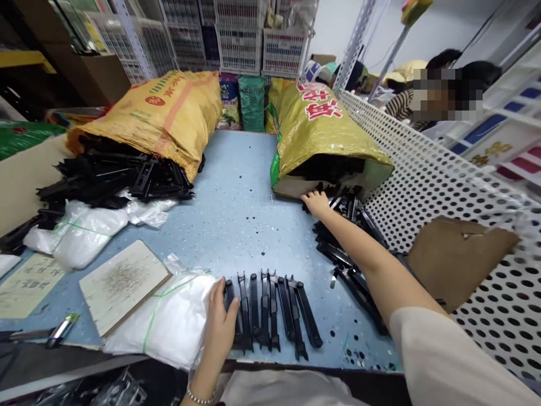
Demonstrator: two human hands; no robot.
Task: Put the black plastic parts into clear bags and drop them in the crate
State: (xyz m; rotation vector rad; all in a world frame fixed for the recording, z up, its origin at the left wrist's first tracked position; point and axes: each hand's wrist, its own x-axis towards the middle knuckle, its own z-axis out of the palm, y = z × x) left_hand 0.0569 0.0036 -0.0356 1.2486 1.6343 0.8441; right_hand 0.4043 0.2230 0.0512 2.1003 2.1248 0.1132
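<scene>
My left hand [220, 327] lies flat on the near edge of the blue table [236, 214], fingers stretched against the left end of a row of several black plastic strips [270, 310] laid side by side. My right hand [316, 202] reaches far forward to the mouth of a yellow-green woven sack [321, 129]. Its fingers curl among loose black plastic parts [346, 225] spilling from that sack; whether they grip one I cannot make out.
A second yellow sack [160, 113] at the left spills more black parts [118, 175]. White plastic bags [169, 321] and a board [122, 282] lie near the left hand. A perforated white panel [443, 186] walls the right side, with cardboard [456, 254]. A person sits beyond it.
</scene>
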